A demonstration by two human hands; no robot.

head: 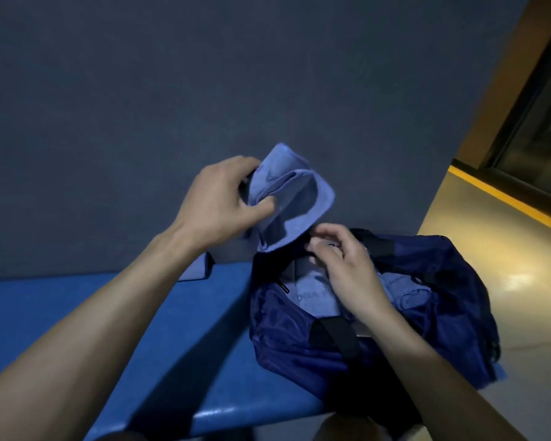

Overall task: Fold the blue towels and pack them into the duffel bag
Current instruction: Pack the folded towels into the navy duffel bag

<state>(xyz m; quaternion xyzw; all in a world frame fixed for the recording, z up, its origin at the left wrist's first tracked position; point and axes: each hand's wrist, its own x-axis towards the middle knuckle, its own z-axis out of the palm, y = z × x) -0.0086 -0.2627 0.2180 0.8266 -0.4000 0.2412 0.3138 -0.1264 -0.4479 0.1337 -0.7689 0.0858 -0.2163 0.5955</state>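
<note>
Left hand: the left hand (218,202) is gripping a folded blue towel (291,198), thumb on the near face and fingers wrapped over the far edge, holding it up in the air above the worktop (77,300).

Right hand: the right hand (341,259) is reaching into the mouth of the duffel bag (427,281), its fingers curled at the far rim of the opening; whether that grip is pinching the rim or only resting on it cannot be told.

Towel in hand: it is hanging with its long axis running steeply, upper end toward the wall (140,106), lower end dipping down to just above the far-left corner of the bag's opening.

Bag: it is lying on the right end of the worktop, opening facing up, a black strap (337,338) crossing its near side.

Already packed: a lighter blue towel (315,297) is lying flat inside, partly under the right hand.

Key relation: the bag's opening is lying down and to the right of the left grip, very near the towel's lower end; the left hand is the one carrying, the right is nearer the opening.

Likely step: lowering this towel in looks to be next; the right hand seems placed to keep the mouth wide.

Risk: the loose lower fold could be catching on the rim.

Also there: another folded blue piece (194,268) is sitting on the worktop against the wall, left of the bag.
</note>
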